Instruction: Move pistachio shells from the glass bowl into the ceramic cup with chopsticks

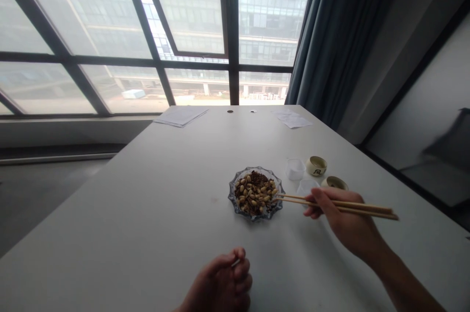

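My right hand (340, 216) holds a pair of wooden chopsticks (367, 208). Their tips reach the right side of a scalloped glass bowl (235, 206). Pistachios (253, 197) fill much of the bowl, with small dark brown bits heaped toward its back. Whether the tips grip a nut is too small to tell. Below the bowl, at the bottom of the view, my left hand (223, 280) rests by the table with its fingers curled in and nothing visible in them.
Right of the bowl stand two small cream cups (316, 166), one partly behind my right hand, and two clear plastic containers (295, 169). Papers (181, 116) lie at the white table's (147, 204) far left, and more sheets (293, 119) at its far right.
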A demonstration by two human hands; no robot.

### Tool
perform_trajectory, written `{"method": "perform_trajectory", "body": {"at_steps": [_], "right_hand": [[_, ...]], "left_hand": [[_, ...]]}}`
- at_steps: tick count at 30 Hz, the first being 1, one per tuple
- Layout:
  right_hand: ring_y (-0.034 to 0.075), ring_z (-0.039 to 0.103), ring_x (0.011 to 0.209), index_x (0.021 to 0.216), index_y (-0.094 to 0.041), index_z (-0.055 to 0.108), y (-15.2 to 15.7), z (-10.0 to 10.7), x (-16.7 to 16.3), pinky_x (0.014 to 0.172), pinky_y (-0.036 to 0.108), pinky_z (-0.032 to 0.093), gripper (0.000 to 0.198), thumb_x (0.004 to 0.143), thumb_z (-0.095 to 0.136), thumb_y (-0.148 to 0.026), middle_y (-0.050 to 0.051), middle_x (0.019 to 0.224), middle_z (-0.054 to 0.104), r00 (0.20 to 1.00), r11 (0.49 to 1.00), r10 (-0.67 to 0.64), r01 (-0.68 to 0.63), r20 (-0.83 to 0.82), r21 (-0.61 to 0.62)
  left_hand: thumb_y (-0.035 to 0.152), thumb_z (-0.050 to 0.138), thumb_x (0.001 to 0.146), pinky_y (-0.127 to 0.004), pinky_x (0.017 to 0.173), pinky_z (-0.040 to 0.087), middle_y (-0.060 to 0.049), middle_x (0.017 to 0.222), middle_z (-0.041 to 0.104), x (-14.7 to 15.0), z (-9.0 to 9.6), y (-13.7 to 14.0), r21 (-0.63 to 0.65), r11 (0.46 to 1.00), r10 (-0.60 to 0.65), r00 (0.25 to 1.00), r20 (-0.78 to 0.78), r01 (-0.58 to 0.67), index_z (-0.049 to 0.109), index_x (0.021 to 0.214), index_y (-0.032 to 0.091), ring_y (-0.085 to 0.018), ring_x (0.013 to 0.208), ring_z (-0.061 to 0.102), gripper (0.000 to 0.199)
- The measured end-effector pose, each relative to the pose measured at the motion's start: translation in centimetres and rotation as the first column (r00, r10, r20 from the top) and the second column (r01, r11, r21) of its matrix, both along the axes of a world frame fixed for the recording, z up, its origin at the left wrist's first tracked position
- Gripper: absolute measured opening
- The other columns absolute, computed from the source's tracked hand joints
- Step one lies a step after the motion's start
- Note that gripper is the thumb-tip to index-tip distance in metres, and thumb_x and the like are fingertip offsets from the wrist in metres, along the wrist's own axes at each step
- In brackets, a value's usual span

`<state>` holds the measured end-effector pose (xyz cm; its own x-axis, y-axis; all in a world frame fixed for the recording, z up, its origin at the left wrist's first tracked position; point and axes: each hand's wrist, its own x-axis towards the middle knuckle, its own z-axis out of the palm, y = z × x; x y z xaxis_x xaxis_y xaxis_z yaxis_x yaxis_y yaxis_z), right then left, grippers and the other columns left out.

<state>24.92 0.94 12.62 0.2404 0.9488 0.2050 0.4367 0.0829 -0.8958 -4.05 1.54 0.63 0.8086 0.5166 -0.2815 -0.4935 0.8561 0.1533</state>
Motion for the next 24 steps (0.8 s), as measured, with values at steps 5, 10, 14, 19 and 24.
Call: {"method": "perform_trajectory", "body": {"at_steps": [5,10,14,19,24], "right_hand": [[0.018,0.069,0.062,0.068,-0.019,0.072,2.2,0.1,-2.5,0.064,0.028,0.054,0.05,0.1,0.051,-0.052,0.003,0.064,0.072,0.961,0.984,0.158,-0.134,0.228,-0.118],[0.017,0.068,0.06,0.066,-0.02,0.069,2.6,0.0,-3.8,0.063,0.027,0.05,0.05,0.101,0.05,-0.049,0.001,0.062,0.07,0.952,0.978,0.189,-0.16,0.242,-0.135],[0.017,0.068,0.06,0.066,-0.02,0.07,2.4,0.0,-4.1,0.065,0.028,0.049,0.049,0.1,0.051,-0.049,0.002,0.063,0.071,0.95,0.981,0.181,-0.155,0.253,-0.12],[0.017,0.068,0.06,0.065,-0.02,0.068,2.2,-0.3,-4.5,0.063,0.027,0.048,0.049,0.101,0.051,-0.049,0.002,0.063,0.071,0.952,0.982,0.178,-0.155,0.248,-0.108],[0.018,0.069,0.061,0.065,-0.02,0.067,2.2,-1.0,-4.7,0.061,0.027,0.048,0.05,0.102,0.049,-0.049,0.004,0.064,0.071,0.952,0.984,0.167,-0.144,0.258,-0.106]], "left_hand": [[0.024,0.075,0.078,-0.024,0.057,0.029,0.003,0.069,0.05,0.1,0.2,0.0,0.008,1.0,-0.001,1.0,0.013,0.001,0.067,0.09,0.016,-0.011,0.061,0.046,0.016],[0.024,0.075,0.078,-0.024,0.058,0.028,0.004,0.068,0.047,0.2,0.2,0.2,0.035,0.999,-0.029,0.999,0.016,0.029,0.065,0.089,0.017,-0.011,0.062,0.046,0.016],[0.024,0.073,0.079,-0.024,0.057,0.028,0.003,0.068,0.048,0.2,0.1,0.1,0.034,0.999,-0.017,1.0,0.019,0.016,0.065,0.089,0.017,-0.011,0.061,0.047,0.015],[0.023,0.072,0.08,-0.024,0.057,0.029,0.003,0.068,0.05,0.3,0.5,-0.1,0.003,1.0,0.005,0.999,0.033,-0.005,0.067,0.09,0.016,-0.011,0.061,0.046,0.013],[0.023,0.072,0.08,-0.024,0.057,0.029,0.003,0.068,0.05,0.3,0.4,-0.1,0.0,1.0,-0.004,1.0,0.025,0.004,0.067,0.089,0.016,-0.011,0.061,0.047,0.012]]}}
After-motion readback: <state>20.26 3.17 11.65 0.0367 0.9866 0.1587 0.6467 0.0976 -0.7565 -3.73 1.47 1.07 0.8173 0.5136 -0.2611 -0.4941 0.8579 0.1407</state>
